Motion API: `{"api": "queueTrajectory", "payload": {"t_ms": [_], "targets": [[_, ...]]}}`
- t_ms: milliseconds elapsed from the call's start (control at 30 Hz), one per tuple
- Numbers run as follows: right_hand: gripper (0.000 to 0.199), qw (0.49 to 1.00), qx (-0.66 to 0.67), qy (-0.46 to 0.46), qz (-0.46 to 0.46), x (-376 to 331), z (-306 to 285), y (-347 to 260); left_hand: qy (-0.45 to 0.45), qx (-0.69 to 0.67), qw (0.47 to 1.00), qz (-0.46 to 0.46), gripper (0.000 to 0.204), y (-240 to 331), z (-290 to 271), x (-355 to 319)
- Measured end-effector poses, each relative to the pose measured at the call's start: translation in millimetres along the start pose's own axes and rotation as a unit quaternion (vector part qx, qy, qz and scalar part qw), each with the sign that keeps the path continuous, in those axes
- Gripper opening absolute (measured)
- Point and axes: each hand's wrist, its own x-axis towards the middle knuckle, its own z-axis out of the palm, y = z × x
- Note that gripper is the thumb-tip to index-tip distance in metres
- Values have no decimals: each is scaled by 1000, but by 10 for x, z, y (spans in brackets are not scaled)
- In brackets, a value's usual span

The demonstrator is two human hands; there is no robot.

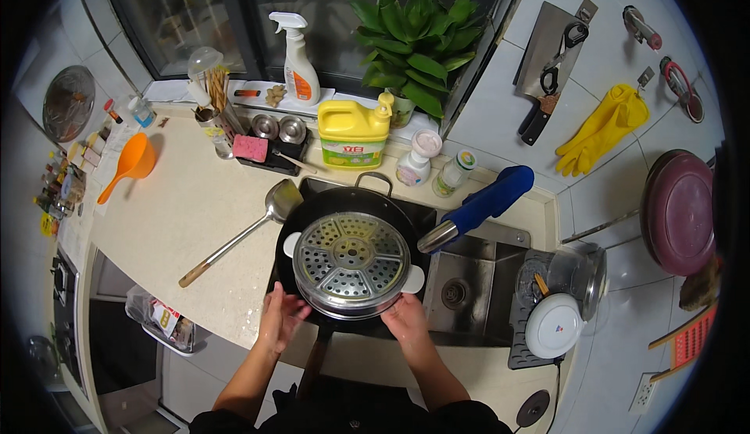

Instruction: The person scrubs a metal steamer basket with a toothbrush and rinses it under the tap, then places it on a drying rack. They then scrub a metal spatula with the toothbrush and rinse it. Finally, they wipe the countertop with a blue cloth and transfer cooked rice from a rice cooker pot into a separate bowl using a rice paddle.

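A round metal steamer (351,258) with a perforated top and two white handles sits over the black wok (344,200), covering much of its inside. My left hand (282,318) is at the near left of the steamer, palm turned inward and fingers apart, its fingertips close to the rim. On the near right, my right hand (407,321) grips the steamer's edge just below the right white handle (413,280); part of its fingers is hidden by the rim. The wok's long handle (314,358) points toward me between my forearms.
A spatula (234,246) lies on the counter left of the wok. Right of it are the sink (488,285) and a blue-covered faucet (488,200). Behind stand a yellow detergent jug (353,133), a spray bottle (299,63) and a potted plant (422,43). An orange ladle (133,160) lies far left.
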Motion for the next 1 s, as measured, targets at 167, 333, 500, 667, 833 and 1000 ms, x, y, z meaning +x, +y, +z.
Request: {"api": "queueTrajectory", "payload": {"t_ms": [167,333,500,667,833,1000], "targets": [[29,972,-226,22,60,172,-264,-11,-168,-157,972,45,48,21,26,138],[10,788,-526,110,-302,1280,-1022,-196,-144,-91,980,98,43,340,126,80],[15,725,-564,216,-332,1619,-965,-109,-98,-78,987,103,40,332,212,143],[17,993,-61,0,101,1116,-116,95,-81,-76,992,52,37,286,447,187],[31,920,-305,-177,171,384,1156,403,-88,-70,994,8,23,144,683,291],[30,893,-449,-28,25,605,982,149,-117,-82,990,1,26,171,778,329]]}}
